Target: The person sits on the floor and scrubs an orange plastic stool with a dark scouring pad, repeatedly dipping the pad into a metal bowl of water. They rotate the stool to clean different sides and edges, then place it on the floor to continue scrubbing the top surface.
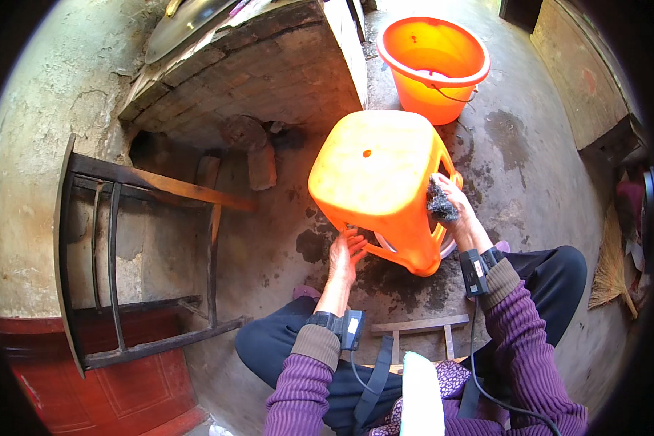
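Note:
In front of me an orange plastic stool [371,163] stands tilted, its square seat with a small central hole facing up. My right hand [458,207] grips a dark scouring pad, apparently steel wool [440,203], and presses it to the stool's right side by the leg opening. My left hand [346,255] is at the stool's near left side, fingers apart and fingertips at or against its lower edge; contact is hard to tell. Beneath the stool, the pale rim of a basin [448,246] shows in part; the rest is hidden.
Behind the stool stands an orange bucket [436,103] with a wire handle. A brick stove [250,82] carries a wok lid [182,27]. A dark wooden frame [158,340] is at left, a straw broom [610,267] at right. Wet patches mark the concrete floor [545,218].

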`<state>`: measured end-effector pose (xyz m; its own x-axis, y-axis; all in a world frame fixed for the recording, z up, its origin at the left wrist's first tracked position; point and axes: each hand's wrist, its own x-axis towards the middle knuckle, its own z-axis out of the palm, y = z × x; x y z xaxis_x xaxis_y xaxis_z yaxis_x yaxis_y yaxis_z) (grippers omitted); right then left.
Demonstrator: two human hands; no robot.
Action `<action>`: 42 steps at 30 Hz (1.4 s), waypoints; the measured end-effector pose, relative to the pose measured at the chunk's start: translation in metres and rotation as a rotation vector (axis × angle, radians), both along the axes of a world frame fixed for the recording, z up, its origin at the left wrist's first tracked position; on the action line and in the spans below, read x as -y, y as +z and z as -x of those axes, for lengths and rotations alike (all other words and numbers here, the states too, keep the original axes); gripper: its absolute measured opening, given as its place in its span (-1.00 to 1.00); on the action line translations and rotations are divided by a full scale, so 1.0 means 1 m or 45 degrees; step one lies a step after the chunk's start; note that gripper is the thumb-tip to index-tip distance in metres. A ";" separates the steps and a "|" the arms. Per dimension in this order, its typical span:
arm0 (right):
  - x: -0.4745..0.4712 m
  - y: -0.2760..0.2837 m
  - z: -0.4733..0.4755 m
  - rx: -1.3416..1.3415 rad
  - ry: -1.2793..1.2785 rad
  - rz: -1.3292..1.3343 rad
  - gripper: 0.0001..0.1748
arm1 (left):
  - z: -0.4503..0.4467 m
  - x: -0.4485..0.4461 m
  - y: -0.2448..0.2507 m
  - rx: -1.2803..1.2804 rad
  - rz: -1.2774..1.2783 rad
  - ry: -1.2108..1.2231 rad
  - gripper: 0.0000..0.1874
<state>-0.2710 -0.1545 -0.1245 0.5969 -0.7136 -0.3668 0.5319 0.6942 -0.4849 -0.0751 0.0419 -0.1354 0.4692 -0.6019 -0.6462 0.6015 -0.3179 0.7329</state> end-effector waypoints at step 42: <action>-0.030 -0.033 0.063 -0.433 -0.090 -0.001 -0.81 | -0.103 -0.003 0.159 1.233 -0.085 0.086 -0.66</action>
